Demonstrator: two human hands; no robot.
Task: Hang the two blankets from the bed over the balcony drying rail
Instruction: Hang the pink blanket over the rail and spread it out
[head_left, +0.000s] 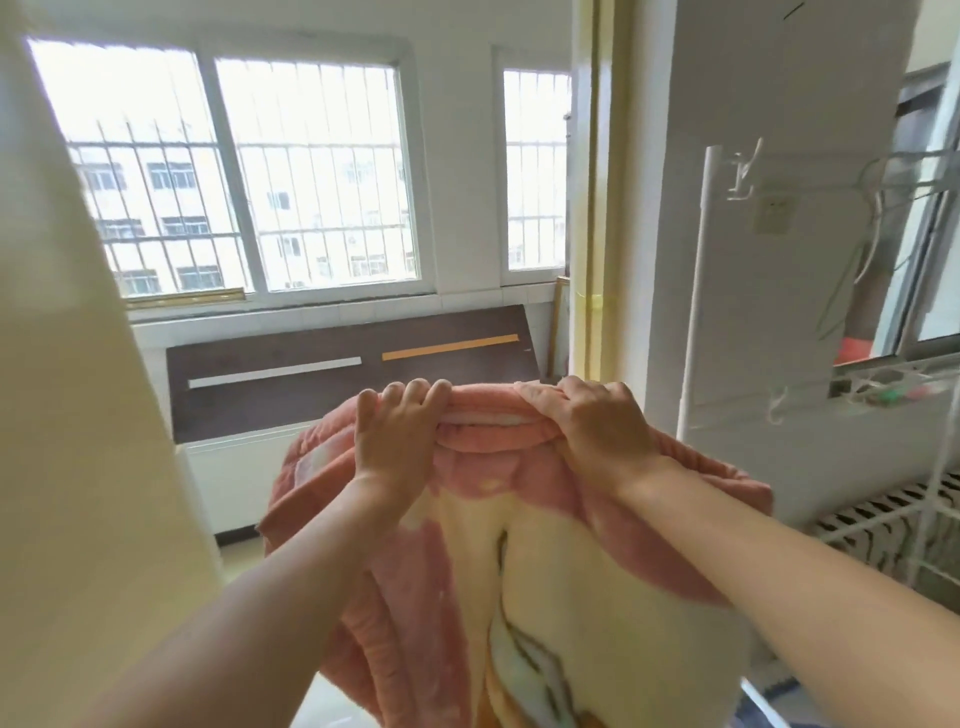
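Two bare forearms reach forward from the bottom edge, and both hands grip the top fold of a thick pink and cream blanket (545, 571). The left hand (397, 436) has its fingers (415, 391) curled over the far side of the fold. The right hand (592, 431), just right of those fingers, clamps down on the same bunched edge. Below the fingers the blanket hangs in heavy layers, resting on nothing, probably gathered thick so its weight can be lifted in one piece. Beyond the fingertips a dark board (311, 387) leans under a barred window (234, 171). Far left of the fingers hangs a pale cream cloth (78, 415); whether it is the other blanket cannot be told. Right of the fingers stands a white rack (696, 312). No drying rail shows plainly, so this blanket seems not yet hung.
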